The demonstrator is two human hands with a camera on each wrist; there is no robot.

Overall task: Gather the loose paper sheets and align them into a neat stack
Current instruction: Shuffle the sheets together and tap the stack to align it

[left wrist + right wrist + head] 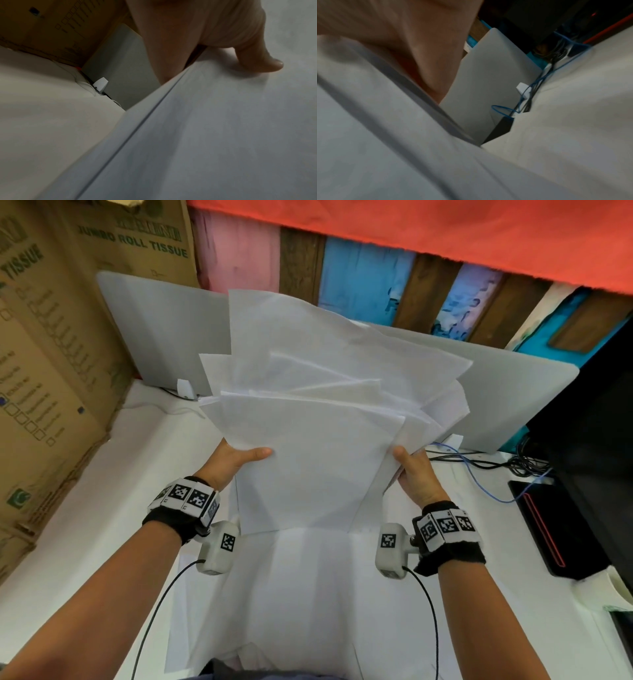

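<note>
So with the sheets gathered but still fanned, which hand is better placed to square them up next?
The right hand. The paper sheets splay out mostly on its side, so it can push those stray edges inward. The left hand, thumb on top, grips the straighter side and can act as the stop. A judgement only.

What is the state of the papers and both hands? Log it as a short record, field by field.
held item: paper sheets, a fanned bunch lifted off the table
alignment: uneven, corners sticking out at the top and right
left hand: grips the bunch's left edge, thumb on top
right hand: grips the right edge, thumb on top
surface: white table
left side: cardboard box
behind: grey panels
right side: blue cable
</note>
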